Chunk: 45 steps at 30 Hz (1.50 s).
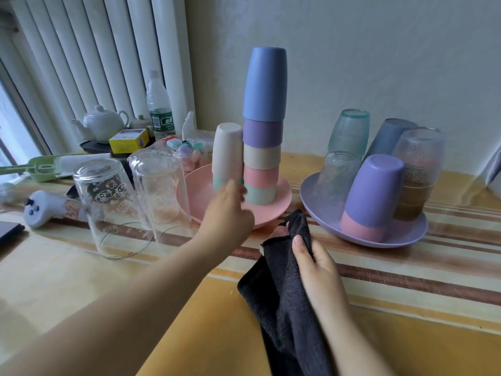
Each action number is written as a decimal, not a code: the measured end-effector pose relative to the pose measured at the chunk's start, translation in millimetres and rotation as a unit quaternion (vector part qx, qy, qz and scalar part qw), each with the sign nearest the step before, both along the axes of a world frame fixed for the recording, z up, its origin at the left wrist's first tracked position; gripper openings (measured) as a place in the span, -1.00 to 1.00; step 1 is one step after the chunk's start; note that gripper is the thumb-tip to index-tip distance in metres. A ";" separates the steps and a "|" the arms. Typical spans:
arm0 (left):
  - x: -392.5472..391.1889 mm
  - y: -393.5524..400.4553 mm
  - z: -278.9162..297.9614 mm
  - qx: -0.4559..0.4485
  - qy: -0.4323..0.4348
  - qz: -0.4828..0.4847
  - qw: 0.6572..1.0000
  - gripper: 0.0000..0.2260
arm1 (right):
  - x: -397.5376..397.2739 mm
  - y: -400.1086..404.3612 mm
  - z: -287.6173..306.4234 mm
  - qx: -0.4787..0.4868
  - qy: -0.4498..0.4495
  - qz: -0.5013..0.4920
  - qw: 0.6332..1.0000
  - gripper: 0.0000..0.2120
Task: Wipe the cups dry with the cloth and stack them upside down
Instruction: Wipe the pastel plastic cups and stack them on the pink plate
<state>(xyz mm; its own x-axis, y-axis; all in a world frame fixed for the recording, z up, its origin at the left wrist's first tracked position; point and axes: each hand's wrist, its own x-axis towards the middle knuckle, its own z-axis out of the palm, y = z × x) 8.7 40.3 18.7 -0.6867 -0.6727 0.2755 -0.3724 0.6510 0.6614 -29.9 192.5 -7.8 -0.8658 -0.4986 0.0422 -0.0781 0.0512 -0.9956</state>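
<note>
Crowding the left hand (230,210): two upturned glasses (130,196) beside pink plate (282,204).

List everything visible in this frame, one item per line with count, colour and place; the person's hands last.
tall cup stack: five, blue, purple, beige, pink, green, upside down on pink plate
short cup stack: two, beige over green, same plate
glasses: two, clear, upside down, left of pink plate
cups on purple plate: several, glass and plastic, right; exact count unclear
cloth: one, black, front centre
teapot: one, white, back left
water bottle: one, clear, by teapot
left hand: touching the short stack
right hand: gripping the cloth
</note>
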 end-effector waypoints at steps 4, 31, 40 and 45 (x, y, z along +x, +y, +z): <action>19.6 -6.1 -12.8 -0.138 -0.209 -0.042 0.967 -0.68 | 0.7 -0.8 1.1 -0.002 0.010 -0.002 1.000 -0.87; 25.7 -26.0 -26.0 -0.298 -0.167 -0.102 0.934 -0.86 | -1.8 1.0 2.3 0.003 0.027 -0.015 1.000 -0.80; 4.8 -4.7 -16.9 -0.270 -0.214 -0.102 0.933 -0.90 | -1.4 0.8 1.8 0.015 0.023 -0.007 1.000 -0.87; -4.8 1.1 -14.1 -0.251 -0.220 -0.092 0.938 -0.75 | -1.2 1.7 2.6 0.018 0.015 -0.006 1.000 -0.90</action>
